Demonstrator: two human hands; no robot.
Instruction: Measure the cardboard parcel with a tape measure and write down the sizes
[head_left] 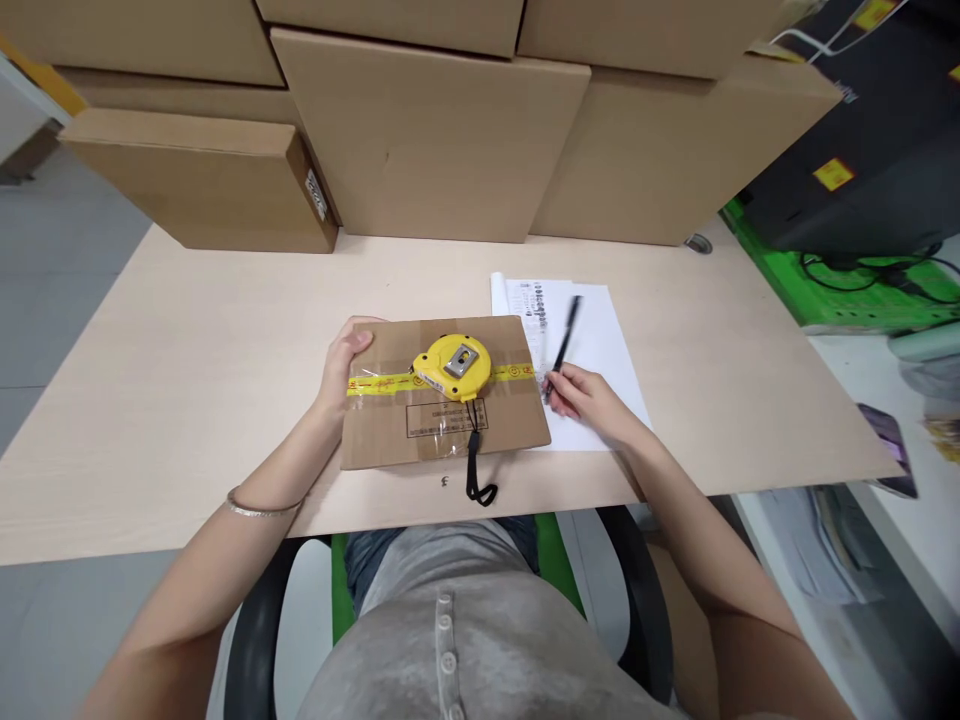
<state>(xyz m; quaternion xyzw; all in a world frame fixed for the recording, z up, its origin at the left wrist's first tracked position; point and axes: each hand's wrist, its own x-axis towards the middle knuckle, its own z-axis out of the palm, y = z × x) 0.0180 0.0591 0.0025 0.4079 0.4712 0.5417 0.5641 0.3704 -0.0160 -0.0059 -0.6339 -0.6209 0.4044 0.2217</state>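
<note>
A small cardboard box (pixel 375 430) with yellow printed tape lies in front of me at the table's front edge. On top of it rests a yellow tape measure (pixel 480 372), its black wrist strap hanging over the front side. My left hand (pixel 343 365) grips the box's left side, the thumb on its top. Between the fingers of my right hand (pixel 581 392) is a black pen (pixel 570 325), held upright and slightly blurred. That hand lies over white paper sheets (pixel 600 340) with some print, which reach partly under the box.
Large cardboard boxes (pixel 427 140) stand along the table's back edge, with a smaller carton (pixel 202 180) at left. A dark monitor or case (pixel 862 150) sits on a green surface (pixel 847 285) at right. A phone (pixel 889 445) lies near the right corner.
</note>
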